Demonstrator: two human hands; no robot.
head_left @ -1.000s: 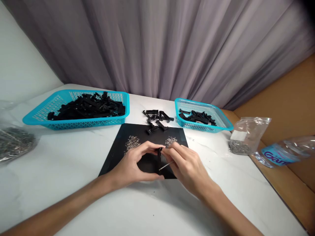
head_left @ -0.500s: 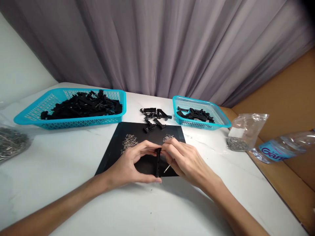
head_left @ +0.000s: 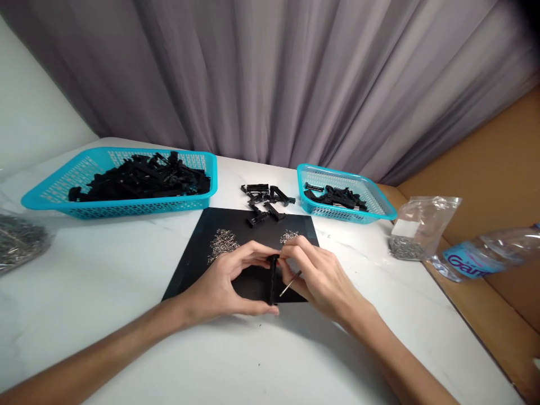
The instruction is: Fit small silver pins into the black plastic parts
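Note:
My left hand (head_left: 225,284) grips a narrow black plastic part (head_left: 273,281) at its two ends, between thumb and fingertips, above the black mat (head_left: 189,264). My right hand (head_left: 316,270) is closed around a thin metal rod (head_left: 290,284) whose free end points down and left, apart from the part. Its thumb and index fingertips meet at the part's far end; anything tiny pinched there is hidden. Beyond my hands, small shiny metal pieces lie in a left pile (head_left: 223,243) and a right pile (head_left: 289,236) on the mat.
Several black plastic parts (head_left: 264,202) lie at the mat's far edge. Blue baskets of such parts stand at left (head_left: 143,209) and right (head_left: 346,215). Metal pieces fill a bag (head_left: 21,242) at far left and a clear bag (head_left: 407,244) at right, near a plastic bottle (head_left: 476,261).
The rod in my right hand has tilted slightly, and the right fingers have shifted a little at the part's far end. My left hand keeps the same grip.

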